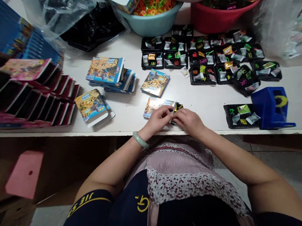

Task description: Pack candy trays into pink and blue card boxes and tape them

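Note:
A flat printed cardboard box point(154, 106) lies at the table's front edge, its right end open with something dark and shiny showing there. My left hand point(160, 120) is closed on the box near that open end, thumb and fingers pinched at the flap. From the other side my right hand point(189, 121) closes its fingers on the same end. The fingers partly hide the flap and the contents. Just behind lies another printed box point(155, 82). To the right, a black tray point(241, 115) holds small bagged pieces and coloured bits.
Stacked printed boxes point(106, 72) stand left of my hands, beside rows of open pink boxes point(35, 94). Several filled black trays point(202, 59) cover the back right. A blue tape dispenser point(270, 107) stands right. Behind are a light-blue basin point(153, 23) and a red basin point(221, 16).

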`<action>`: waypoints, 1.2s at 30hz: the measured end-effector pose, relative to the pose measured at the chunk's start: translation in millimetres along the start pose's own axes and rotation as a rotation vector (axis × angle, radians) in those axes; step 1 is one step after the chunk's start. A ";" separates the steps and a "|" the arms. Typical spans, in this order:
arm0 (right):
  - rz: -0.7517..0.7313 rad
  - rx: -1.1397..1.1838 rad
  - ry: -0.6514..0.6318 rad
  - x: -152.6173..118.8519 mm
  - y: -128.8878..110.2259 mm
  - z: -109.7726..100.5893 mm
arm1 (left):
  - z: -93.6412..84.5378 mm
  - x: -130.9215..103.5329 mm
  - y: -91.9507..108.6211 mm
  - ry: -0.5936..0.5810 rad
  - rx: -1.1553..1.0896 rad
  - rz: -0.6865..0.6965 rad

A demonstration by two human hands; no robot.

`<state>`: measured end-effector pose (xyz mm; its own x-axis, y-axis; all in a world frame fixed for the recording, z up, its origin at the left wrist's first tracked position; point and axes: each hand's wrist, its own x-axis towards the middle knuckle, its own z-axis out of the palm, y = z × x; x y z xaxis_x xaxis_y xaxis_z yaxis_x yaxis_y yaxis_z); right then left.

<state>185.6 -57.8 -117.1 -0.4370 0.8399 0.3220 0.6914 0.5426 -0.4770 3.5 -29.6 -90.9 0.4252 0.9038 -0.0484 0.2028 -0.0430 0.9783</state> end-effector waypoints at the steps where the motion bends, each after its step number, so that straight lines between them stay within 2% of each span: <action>1: 0.017 0.044 0.012 -2.0 0.5 0.4 | 2.0 -0.6 0.7 0.009 -0.016 -0.004; 5: 0.100 0.179 0.087 -5.4 -1.3 3.3 | 8.0 -1.6 3.8 0.017 -0.065 -0.033; 8: 0.119 0.202 0.102 -0.9 -7.2 -7.8 | 3.7 -1.8 15.6 -0.008 -0.118 -0.088; 11: -0.025 0.164 0.040 5.7 -15.9 -37.2 | -9.9 -1.5 40.2 -0.032 -0.202 -0.145; 14: -0.208 -0.014 0.022 15.2 -23.1 -69.9 | -26.4 2.9 65.6 -0.029 -0.284 -0.191; 17: -0.292 -0.098 0.031 30.6 -26.4 -86.1 | -38.3 10.7 73.9 -0.020 -0.355 -0.199; 21: -0.237 -0.068 0.009 51.9 -26.7 -79.9 | -44.6 12.0 52.7 -0.007 -0.442 -0.103; 25: -0.133 -0.026 0.069 62.7 -26.5 -65.7 | -45.6 -3.0 22.1 -0.039 -0.447 0.072; 27: -0.133 -0.004 0.064 64.7 -27.9 -61.1 | -44.7 -10.5 12.5 0.010 -0.419 0.102; 29: -0.147 -0.012 0.039 65.8 -30.0 -58.3 | -43.1 -15.1 7.1 0.054 -0.394 0.097; 33: -0.193 -0.053 -0.035 66.5 -33.2 -57.4 | -39.0 -17.5 2.2 0.040 -0.367 0.104; 36: -0.172 0.001 -0.012 64.2 -33.5 -61.2 | -35.6 -18.0 -0.1 0.036 -0.384 0.126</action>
<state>169.6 -23.0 -30.4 -0.5557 0.7346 0.3893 0.6052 0.6785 -0.4165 -35.6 -30.7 -83.0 0.3933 0.9161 0.0776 -0.1966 0.0014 0.9805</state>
